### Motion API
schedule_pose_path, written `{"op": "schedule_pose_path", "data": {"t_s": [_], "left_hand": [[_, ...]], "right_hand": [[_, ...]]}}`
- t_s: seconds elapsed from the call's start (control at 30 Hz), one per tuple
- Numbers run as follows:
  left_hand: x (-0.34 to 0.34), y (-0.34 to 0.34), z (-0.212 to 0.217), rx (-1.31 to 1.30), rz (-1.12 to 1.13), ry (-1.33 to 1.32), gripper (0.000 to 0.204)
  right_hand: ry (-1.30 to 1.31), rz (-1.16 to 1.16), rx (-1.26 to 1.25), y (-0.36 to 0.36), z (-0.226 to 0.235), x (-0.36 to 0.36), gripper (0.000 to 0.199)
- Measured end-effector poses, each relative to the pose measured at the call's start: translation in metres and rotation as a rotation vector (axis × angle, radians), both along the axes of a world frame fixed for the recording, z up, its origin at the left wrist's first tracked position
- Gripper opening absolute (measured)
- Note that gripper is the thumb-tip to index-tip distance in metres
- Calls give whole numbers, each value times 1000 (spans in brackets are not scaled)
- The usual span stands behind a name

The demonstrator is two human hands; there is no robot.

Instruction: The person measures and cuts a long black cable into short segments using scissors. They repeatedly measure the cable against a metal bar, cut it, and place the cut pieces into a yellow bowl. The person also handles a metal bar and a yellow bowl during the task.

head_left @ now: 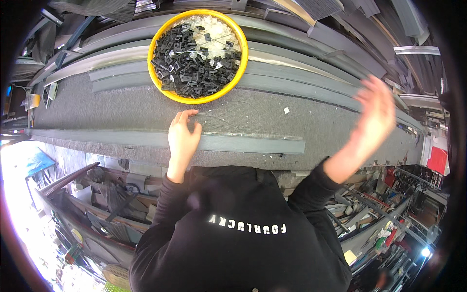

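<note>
My left hand point(184, 138) is over the near part of the dark worktable point(272, 112), just below a yellow round basin point(197, 100). Its fingers are bent, with a gap between thumb and forefinger and nothing visible in it. A thin line, perhaps a thread, runs along the surface near the fingertips. Black plastic pieces point(182, 65) and translucent whitish pieces point(211, 29) fill the basin. Under the left wrist a long grey strip point(253, 144) lies along the near edge. My right hand point(374, 112) is raised at the far right, its fingers smeared by motion.
More long grey profiles point(292, 87) lie behind and beside the basin. A small white square point(286, 110) and white crumbs dot the table. Stacked profiles point(335, 41) crowd the back right. Racks with clutter point(116, 194) stand below the table's near edge.
</note>
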State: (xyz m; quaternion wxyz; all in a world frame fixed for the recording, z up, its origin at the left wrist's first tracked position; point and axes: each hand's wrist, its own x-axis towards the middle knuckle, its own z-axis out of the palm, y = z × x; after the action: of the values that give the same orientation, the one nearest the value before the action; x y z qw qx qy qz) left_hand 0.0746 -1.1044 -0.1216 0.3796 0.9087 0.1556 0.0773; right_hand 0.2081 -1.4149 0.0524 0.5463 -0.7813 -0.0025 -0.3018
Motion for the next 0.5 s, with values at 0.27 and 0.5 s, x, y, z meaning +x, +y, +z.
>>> {"op": "schedule_pose_path", "data": {"t_s": [0.27,0.5], "left_hand": [[-2,18,42,106,-190,36,18],[44,39,80,-95,-40,-207,14]], "right_hand": [[530,637,-189,143,-91,16,27],[352,605,-576,133,-190,-28,20]]}}
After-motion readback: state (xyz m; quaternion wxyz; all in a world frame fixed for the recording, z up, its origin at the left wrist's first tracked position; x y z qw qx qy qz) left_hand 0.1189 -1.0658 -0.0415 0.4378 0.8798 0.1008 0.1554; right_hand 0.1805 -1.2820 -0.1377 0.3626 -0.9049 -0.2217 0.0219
